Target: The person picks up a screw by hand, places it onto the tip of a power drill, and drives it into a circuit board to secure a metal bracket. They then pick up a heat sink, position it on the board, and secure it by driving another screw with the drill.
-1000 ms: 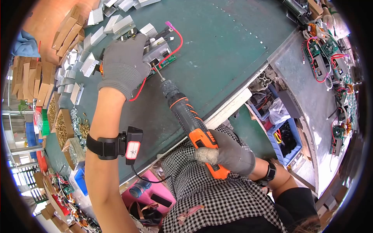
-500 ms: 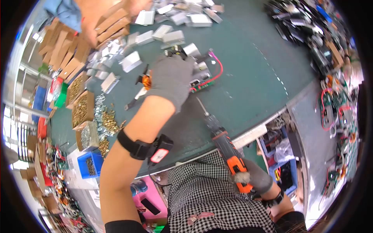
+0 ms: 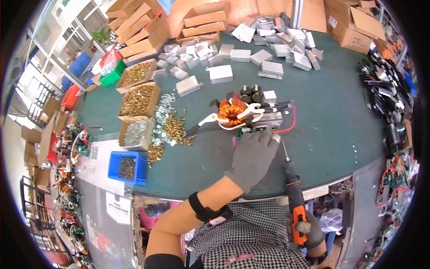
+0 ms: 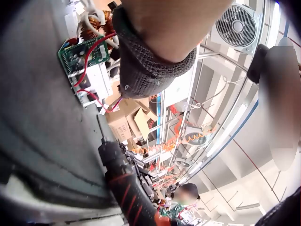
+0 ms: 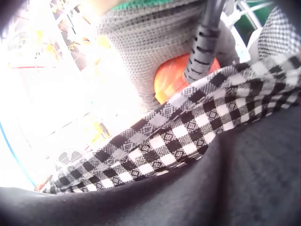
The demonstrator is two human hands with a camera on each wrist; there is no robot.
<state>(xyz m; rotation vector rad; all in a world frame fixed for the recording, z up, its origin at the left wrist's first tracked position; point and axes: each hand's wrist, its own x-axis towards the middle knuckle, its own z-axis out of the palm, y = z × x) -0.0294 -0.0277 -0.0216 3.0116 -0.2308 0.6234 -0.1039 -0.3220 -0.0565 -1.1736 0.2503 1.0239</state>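
My gloved left hand (image 3: 254, 160) is at the near edge of a circuit board assembly, its fingertips overlapping that edge in the head view. The assembly carries a copper-wound coil (image 3: 232, 112), black capacitors (image 3: 251, 94), a silver heat sink (image 3: 270, 120) and a red wire (image 3: 294, 119). In the left wrist view, the green board (image 4: 84, 56) stands beside my glove, whose fingers are hidden. My gloved right hand (image 3: 315, 231) grips an orange and black electric screwdriver (image 3: 295, 197). Its bit points up toward the board, the tip close by my left fingertips.
Silver heat sinks (image 3: 272, 67) lie scattered across the back of the table. Boxes of brass screws (image 3: 138, 99), loose brass pieces (image 3: 174, 129) and a blue bin (image 3: 117, 167) stand at left. Black parts (image 3: 383, 89) are heaped at right, near an open carton (image 3: 354, 29).
The head view has swung, bringing more of the table into sight. My left hand has come off the top of the assembly to its near side. The screwdriver bit has left the board.
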